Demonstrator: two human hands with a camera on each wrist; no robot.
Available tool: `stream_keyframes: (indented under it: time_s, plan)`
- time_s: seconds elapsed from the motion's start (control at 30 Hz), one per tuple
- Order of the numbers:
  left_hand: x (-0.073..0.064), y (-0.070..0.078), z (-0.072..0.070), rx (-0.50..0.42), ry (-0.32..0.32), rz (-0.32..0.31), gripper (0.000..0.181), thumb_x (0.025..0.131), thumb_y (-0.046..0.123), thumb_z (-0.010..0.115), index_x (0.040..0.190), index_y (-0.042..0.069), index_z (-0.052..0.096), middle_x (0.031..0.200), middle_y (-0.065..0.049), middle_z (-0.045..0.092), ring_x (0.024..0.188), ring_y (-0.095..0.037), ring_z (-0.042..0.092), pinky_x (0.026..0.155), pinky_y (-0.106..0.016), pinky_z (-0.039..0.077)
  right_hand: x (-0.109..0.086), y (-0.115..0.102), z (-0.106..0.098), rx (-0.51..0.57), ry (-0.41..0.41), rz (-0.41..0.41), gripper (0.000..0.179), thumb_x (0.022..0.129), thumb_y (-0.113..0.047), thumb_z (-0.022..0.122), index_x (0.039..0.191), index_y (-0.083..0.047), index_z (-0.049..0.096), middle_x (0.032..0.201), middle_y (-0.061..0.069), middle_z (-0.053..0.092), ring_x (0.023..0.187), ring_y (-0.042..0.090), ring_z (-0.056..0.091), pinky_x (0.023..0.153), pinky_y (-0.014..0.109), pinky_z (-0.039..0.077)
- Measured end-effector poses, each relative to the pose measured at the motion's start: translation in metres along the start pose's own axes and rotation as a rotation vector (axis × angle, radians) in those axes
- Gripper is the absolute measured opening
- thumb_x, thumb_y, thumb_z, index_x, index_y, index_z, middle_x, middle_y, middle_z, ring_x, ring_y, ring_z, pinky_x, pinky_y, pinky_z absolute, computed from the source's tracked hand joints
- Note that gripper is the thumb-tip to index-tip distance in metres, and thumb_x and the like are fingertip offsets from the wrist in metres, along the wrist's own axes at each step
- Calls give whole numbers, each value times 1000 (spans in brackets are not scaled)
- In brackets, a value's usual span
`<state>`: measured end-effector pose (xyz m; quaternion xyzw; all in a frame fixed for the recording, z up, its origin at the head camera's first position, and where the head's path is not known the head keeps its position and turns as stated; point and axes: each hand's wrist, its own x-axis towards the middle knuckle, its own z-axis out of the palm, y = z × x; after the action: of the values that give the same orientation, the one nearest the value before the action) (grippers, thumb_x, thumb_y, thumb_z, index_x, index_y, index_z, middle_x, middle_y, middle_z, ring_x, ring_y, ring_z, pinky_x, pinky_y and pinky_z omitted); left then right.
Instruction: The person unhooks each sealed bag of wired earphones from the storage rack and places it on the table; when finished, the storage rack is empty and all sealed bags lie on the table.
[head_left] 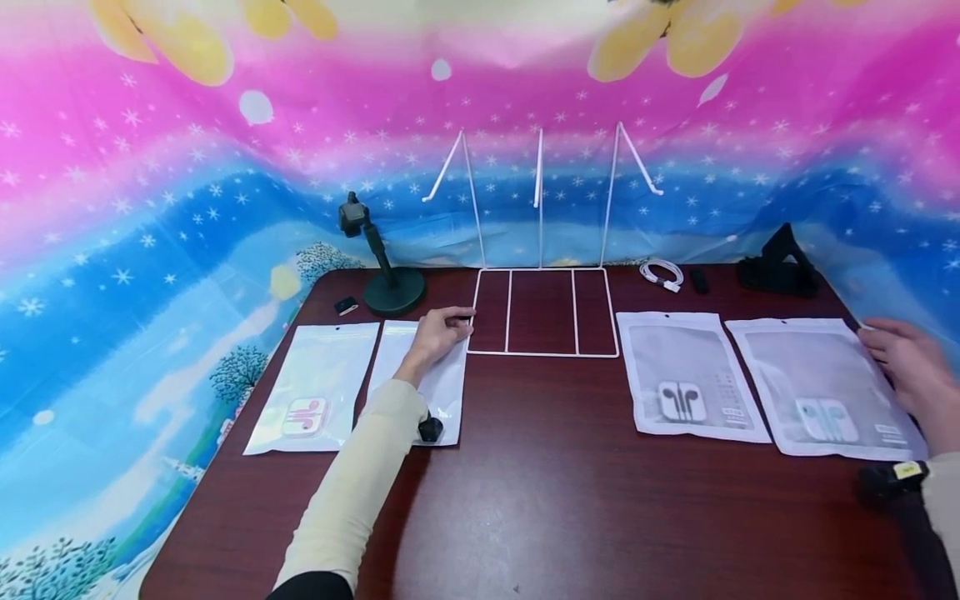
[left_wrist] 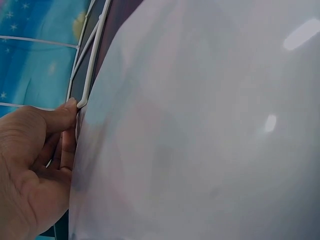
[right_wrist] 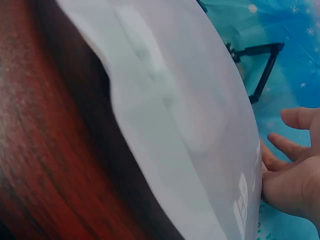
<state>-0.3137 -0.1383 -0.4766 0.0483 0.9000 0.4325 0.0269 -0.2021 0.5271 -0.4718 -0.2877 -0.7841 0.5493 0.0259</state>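
Observation:
My left hand [head_left: 438, 337] reaches over the inner left bag and pinches the left side wire of a white wire rack with hooks [head_left: 543, 354]. In the left wrist view, the thumb lies against the rack's corner [left_wrist: 82, 104]; a glossy white bag [left_wrist: 200, 125] hides part of the fingers. My right hand [head_left: 911, 367] touches the right edge of a white zip pouch with mint earphones [head_left: 828, 417], fingers loosely spread. Beside it lies a pouch with black earphones [head_left: 682, 404]. To the left are a pouch with pink earphones [head_left: 303, 417] and another white pouch [head_left: 450, 400], partly under my left arm.
A black stand [head_left: 393, 287] and a small black item [head_left: 346, 306] sit at the back left of the brown table [head_left: 540, 483]. A coiled white cable [head_left: 660, 273], a small black object [head_left: 699, 281] and a black holder [head_left: 780, 267] stand back right. A patterned cloth [head_left: 225, 217] hangs behind.

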Motion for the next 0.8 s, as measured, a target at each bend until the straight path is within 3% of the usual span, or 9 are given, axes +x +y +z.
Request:
stream_keyframes:
  time_s: [0.07, 0.1, 0.23, 0.3, 0.37, 0.53, 0.67, 0.8]
  plan:
    - [0, 1, 0, 4, 0, 1, 34, 100, 12, 71, 134, 17, 72, 106, -8, 75, 98, -22, 66, 90, -36, 54, -4, -3, 4, -38, 11, -19, 67, 109, -41, 43, 168, -22, 17, 172, 2, 19, 148, 20, 33, 127, 49, 18]
    - [0, 1, 0, 5, 0, 1, 34, 100, 12, 71, 134, 17, 72, 106, -8, 74, 98, -22, 66, 90, -36, 54, -6, -5, 7, -65, 16, -32, 67, 110, -40, 42, 168, -19, 17, 174, 7, 14, 152, 25, 29, 127, 52, 19]
    - [0, 3, 0, 13, -4, 12, 35, 100, 11, 71, 134, 16, 72, 106, -9, 75, 98, -22, 67, 91, -37, 54, -16, -15, 15, -170, 47, -82, 65, 110, -37, 37, 166, -6, 21, 172, 22, 11, 156, 44, 17, 124, 61, 19]
    - [0, 4, -1, 17, -9, 16, 35, 100, 11, 71, 134, 16, 72, 106, -9, 75, 98, -23, 67, 90, -37, 54, -21, -19, 17, -184, 54, -107, 65, 110, -37, 39, 165, -6, 23, 172, 22, 10, 155, 47, 13, 123, 64, 17]
    - [1, 5, -1, 21, -14, 17, 35, 100, 11, 71, 134, 16, 72, 106, -10, 75, 98, -23, 67, 89, -36, 54, -24, -23, 19, -173, 57, -126, 66, 109, -41, 40, 166, -10, 25, 173, 17, 14, 156, 43, 13, 124, 62, 16]
    - [2, 6, -4, 44, -28, 2, 34, 101, 13, 70, 134, 16, 72, 106, -9, 74, 94, -22, 64, 82, -33, 52, -33, -38, 28, -165, 44, -199, 68, 109, -49, 41, 166, -15, 27, 170, 6, 28, 148, 31, 32, 125, 57, 20]
    - [1, 5, -9, 37, -68, -4, 33, 103, 20, 67, 137, 17, 70, 120, -10, 73, 100, -24, 64, 84, -36, 53, -44, -55, 37, -205, 27, -265, 65, 111, -45, 38, 166, -13, 25, 170, 13, 27, 153, 33, 31, 125, 58, 19]
    - [-8, 5, -18, 29, -68, 20, 34, 105, 30, 64, 137, 19, 69, 137, -8, 68, 122, -27, 63, 103, -45, 51, -59, -73, 48, -305, -21, -389, 65, 112, -43, 37, 165, -7, 26, 165, 26, 30, 150, 47, 29, 120, 64, 26]
